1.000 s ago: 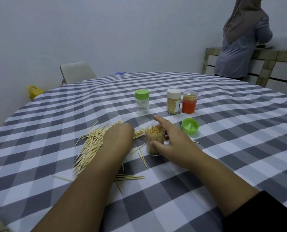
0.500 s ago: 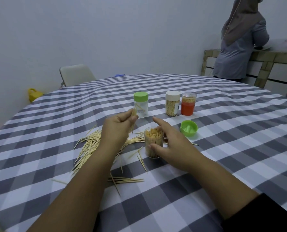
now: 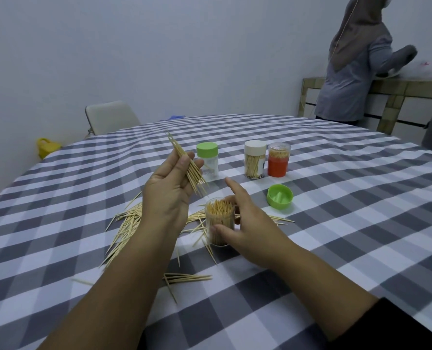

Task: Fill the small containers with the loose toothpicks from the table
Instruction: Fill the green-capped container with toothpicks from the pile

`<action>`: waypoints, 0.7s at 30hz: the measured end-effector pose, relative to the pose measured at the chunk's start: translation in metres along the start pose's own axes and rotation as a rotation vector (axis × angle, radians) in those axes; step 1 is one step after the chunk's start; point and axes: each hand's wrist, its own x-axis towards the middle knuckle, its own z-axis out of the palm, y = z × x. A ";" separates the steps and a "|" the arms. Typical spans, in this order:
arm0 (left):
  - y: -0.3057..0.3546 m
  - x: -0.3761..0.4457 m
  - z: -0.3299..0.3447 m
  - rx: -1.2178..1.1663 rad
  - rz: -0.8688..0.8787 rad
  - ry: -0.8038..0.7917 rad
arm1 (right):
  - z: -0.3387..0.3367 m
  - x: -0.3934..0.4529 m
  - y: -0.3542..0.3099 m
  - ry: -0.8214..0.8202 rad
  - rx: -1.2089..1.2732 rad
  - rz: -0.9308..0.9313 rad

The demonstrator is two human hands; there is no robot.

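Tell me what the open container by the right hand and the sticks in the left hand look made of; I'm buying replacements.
Open container: likely clear, glossy plastic, since its toothpicks show through the wall. Sticks in the left hand: probably pale, matte wood or bamboo, thin with pointed tips.

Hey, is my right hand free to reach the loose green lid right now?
Probably not yet: the right hand grips the open container, steadying it. The green lid lies just beyond it with bare cloth between, so letting go would leave the way free.
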 end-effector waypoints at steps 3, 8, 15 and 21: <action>-0.006 -0.004 0.004 0.022 -0.020 -0.056 | 0.001 0.000 -0.001 0.001 0.030 0.011; -0.017 -0.008 0.005 0.123 -0.061 -0.117 | 0.001 0.000 -0.002 0.008 0.078 -0.002; -0.033 -0.010 -0.002 0.317 -0.138 -0.145 | -0.006 0.000 -0.002 0.055 0.100 0.005; -0.037 -0.016 0.000 0.464 -0.178 -0.200 | -0.008 0.001 0.002 0.080 0.102 0.011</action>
